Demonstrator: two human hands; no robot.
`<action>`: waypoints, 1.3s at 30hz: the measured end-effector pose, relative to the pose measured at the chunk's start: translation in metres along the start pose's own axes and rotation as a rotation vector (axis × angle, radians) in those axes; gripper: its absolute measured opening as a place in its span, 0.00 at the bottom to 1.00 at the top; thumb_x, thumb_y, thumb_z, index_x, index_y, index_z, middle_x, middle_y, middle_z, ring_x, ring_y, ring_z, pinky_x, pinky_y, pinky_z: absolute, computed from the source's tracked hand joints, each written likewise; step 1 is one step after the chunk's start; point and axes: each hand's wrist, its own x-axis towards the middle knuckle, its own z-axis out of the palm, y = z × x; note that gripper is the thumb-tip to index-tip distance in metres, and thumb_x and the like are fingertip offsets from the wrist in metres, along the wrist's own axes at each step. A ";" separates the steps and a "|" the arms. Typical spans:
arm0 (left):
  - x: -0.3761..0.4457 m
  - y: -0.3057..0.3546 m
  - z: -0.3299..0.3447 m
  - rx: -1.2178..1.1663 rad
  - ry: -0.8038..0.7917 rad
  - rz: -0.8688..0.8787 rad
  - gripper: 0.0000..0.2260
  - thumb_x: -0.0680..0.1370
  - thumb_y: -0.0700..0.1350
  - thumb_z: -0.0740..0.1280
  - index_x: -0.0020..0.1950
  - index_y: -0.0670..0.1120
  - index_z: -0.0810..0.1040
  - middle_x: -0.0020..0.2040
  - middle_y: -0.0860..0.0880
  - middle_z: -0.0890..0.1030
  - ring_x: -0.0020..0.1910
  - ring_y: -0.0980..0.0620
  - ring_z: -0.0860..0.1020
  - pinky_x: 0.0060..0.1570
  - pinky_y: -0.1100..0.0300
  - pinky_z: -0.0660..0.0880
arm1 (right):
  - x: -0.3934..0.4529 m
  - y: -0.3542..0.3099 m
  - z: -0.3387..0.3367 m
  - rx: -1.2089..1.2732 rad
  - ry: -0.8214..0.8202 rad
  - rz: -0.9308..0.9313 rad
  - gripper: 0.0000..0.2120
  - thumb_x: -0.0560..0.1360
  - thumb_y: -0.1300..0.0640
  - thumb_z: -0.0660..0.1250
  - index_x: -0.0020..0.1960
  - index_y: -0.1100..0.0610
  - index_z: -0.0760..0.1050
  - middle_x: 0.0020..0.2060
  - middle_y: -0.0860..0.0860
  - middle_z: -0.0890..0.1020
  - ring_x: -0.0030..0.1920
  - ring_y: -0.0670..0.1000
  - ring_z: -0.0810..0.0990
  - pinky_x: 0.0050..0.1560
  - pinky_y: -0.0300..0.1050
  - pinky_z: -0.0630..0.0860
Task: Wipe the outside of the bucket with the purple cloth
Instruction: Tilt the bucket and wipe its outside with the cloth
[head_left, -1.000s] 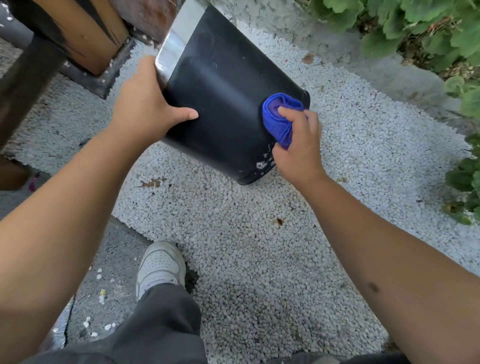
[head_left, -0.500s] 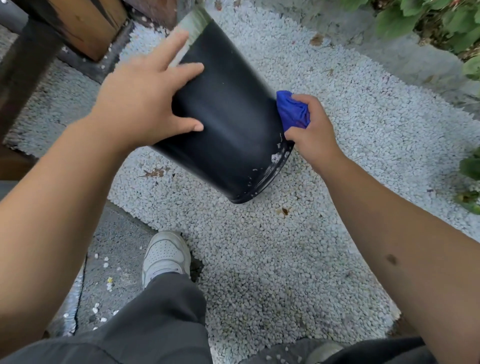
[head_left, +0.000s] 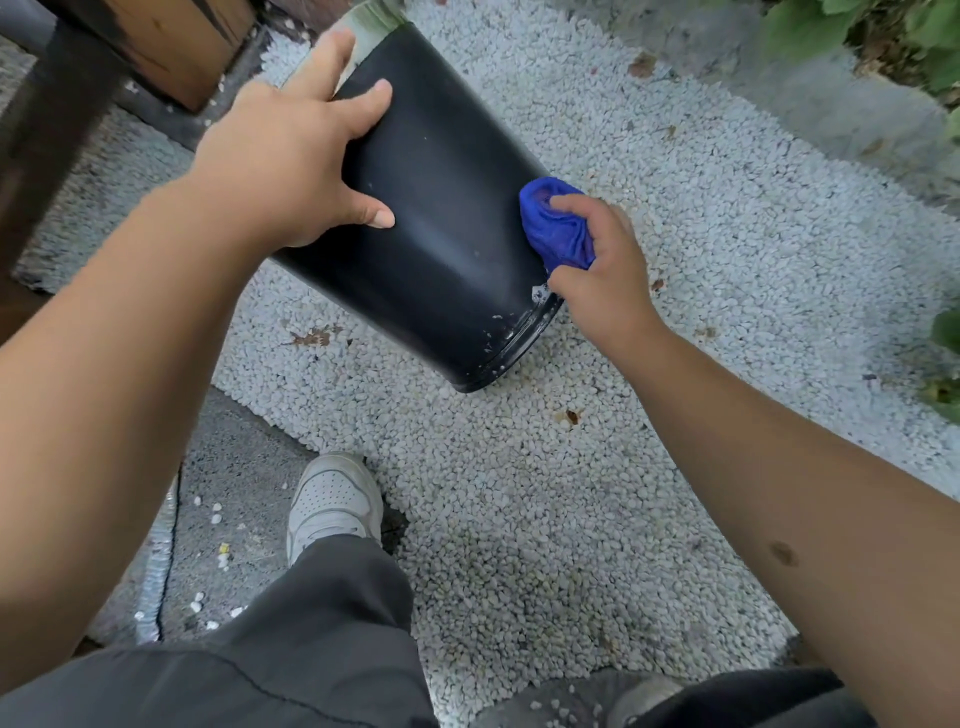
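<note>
A black bucket (head_left: 447, 208) leans tilted on the white gravel, its base edge down near me and its pale rim at the top of the frame. My left hand (head_left: 296, 156) lies on its upper left side, fingers spread across the wall and thumb pressing lower down. My right hand (head_left: 602, 265) grips a bunched purple cloth (head_left: 556, 228) and presses it against the bucket's right side close to the base. White specks mark the wall near the base.
White gravel (head_left: 675, 260) covers the ground around the bucket. A wooden post (head_left: 156, 41) stands at the top left, green plants (head_left: 883, 31) at the top right. My white shoe (head_left: 332, 499) and grey trouser leg are below, on a grey slab.
The cloth has slid from the bucket's right edge back onto its side near the base. My left hand has shifted from the rim to the upper wall with fingers spread.
</note>
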 end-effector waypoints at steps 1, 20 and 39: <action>0.001 -0.001 0.001 0.001 0.001 0.003 0.46 0.65 0.66 0.73 0.77 0.60 0.55 0.81 0.56 0.46 0.70 0.32 0.66 0.62 0.35 0.70 | -0.004 0.000 0.002 -0.019 -0.002 -0.024 0.31 0.64 0.71 0.66 0.62 0.48 0.75 0.55 0.47 0.71 0.58 0.47 0.72 0.56 0.26 0.64; -0.084 -0.023 0.043 -0.541 0.167 -0.209 0.52 0.64 0.46 0.83 0.79 0.51 0.53 0.64 0.49 0.74 0.65 0.45 0.72 0.61 0.51 0.70 | -0.030 0.000 0.012 -0.127 -0.056 -0.175 0.28 0.64 0.71 0.65 0.60 0.51 0.77 0.54 0.48 0.68 0.60 0.58 0.71 0.62 0.42 0.66; -0.033 0.007 -0.028 0.120 0.146 0.168 0.47 0.58 0.72 0.69 0.75 0.57 0.67 0.77 0.48 0.62 0.60 0.27 0.67 0.57 0.35 0.70 | 0.031 -0.021 -0.030 0.286 -0.206 0.134 0.26 0.57 0.68 0.64 0.44 0.42 0.80 0.41 0.51 0.78 0.38 0.52 0.74 0.35 0.43 0.69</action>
